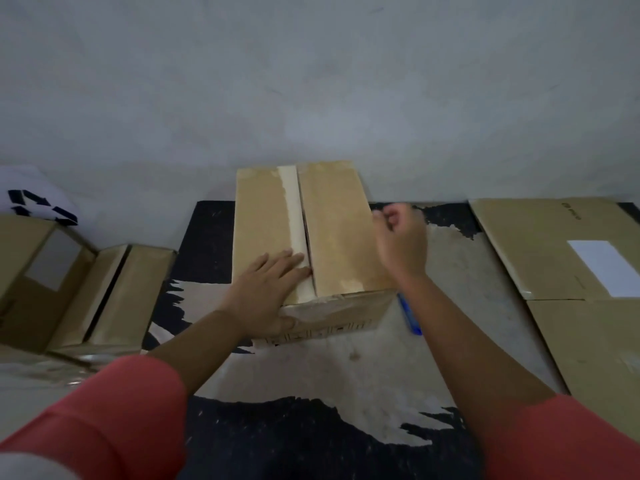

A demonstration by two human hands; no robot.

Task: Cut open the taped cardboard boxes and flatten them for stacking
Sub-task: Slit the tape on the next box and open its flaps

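Observation:
A brown cardboard box (332,230) stands in the middle of the floor, its top seam slit open along a pale strip of tape (294,216). My left hand (273,289) lies flat on the left top flap with straight fingers at the seam, thumb down on the front wall. My right hand (400,237) hovers over the box's right edge with the fingers curled; nothing shows in it. A blue cutter (410,317) lies on the floor by the box's front right corner, partly hidden behind my right forearm.
A flattened cardboard box (568,271) with a white label lies on the right. On the left stand two more boxes (86,289), one with its seam parted. A white bag with dark arrows (38,199) sits against the grey wall. The floor mat (311,438) is black and worn.

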